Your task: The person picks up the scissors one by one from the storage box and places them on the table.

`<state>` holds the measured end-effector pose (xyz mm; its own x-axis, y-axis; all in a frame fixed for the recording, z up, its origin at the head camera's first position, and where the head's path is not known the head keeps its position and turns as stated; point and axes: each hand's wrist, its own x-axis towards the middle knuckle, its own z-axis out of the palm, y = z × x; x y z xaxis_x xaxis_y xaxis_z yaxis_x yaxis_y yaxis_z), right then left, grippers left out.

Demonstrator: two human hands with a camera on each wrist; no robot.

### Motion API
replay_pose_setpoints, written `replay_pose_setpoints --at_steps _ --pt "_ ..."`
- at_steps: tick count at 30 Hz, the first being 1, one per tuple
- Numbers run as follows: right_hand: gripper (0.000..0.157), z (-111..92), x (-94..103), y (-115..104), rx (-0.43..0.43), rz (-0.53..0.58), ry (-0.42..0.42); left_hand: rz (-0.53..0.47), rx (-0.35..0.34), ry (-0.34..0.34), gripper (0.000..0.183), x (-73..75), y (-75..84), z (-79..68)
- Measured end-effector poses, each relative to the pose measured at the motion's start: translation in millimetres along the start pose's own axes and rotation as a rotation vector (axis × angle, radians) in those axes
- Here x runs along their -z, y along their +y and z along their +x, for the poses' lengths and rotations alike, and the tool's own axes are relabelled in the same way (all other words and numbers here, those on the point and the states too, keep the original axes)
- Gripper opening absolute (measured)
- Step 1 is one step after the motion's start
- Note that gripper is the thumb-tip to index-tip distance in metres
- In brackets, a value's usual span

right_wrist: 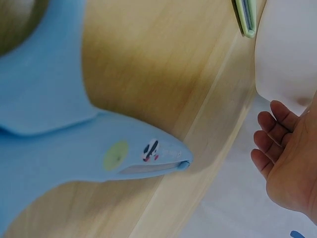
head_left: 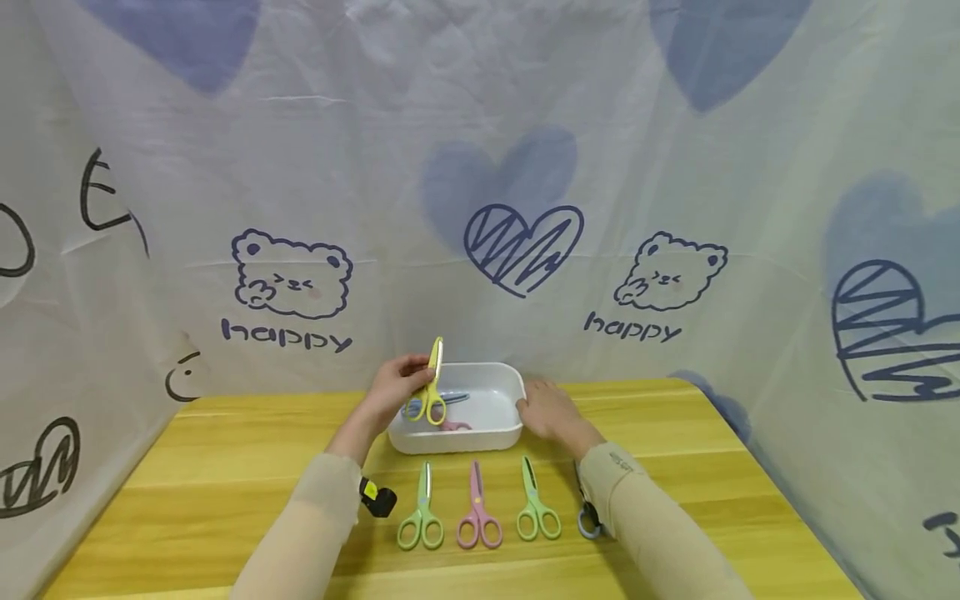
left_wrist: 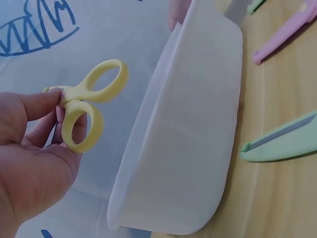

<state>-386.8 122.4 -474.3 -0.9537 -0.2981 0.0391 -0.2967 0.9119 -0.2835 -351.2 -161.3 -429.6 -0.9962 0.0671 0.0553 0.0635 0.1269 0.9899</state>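
Observation:
My left hand (head_left: 396, 388) pinches a pair of yellow scissors (head_left: 434, 375) near the blades, tips up and handle loops down, above the left part of a white plastic tray (head_left: 457, 442). In the left wrist view the yellow scissors (left_wrist: 79, 94) show both loops beside the tray wall. My right hand (head_left: 551, 410) holds the tray's right end, thumb at the rim; in the right wrist view its other fingers (right_wrist: 270, 134) are loosely bent outside the wall. Inside the tray lie blue scissors (head_left: 450, 398) and pink scissors (head_left: 455, 426), partly hidden.
In front of the tray lie green scissors (head_left: 423, 508), pink scissors (head_left: 477, 508) and more green scissors (head_left: 531, 500) in a row. Blue scissors (right_wrist: 143, 153) lie partly under my right sleeve in the head view. A printed cloth (head_left: 420, 275) hangs behind the wooden table (head_left: 225, 467).

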Motion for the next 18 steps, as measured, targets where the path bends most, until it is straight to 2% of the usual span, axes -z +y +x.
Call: replay_pose_setpoints --at_steps 6,13,18 --pt "0.052 -0.1 0.4 -0.8 0.001 0.008 -0.002 -0.047 -0.010 0.022 0.039 2.3 5.3 -17.1" --pt "0.052 -0.6 0.5 0.6 0.010 0.010 0.002 -0.036 -0.016 0.035 0.039 3.8 10.1 -40.6" --pt "0.052 2.1 -1.6 1.3 0.017 0.017 0.011 -0.062 -0.037 0.044 0.038 6.6 9.6 -54.9"
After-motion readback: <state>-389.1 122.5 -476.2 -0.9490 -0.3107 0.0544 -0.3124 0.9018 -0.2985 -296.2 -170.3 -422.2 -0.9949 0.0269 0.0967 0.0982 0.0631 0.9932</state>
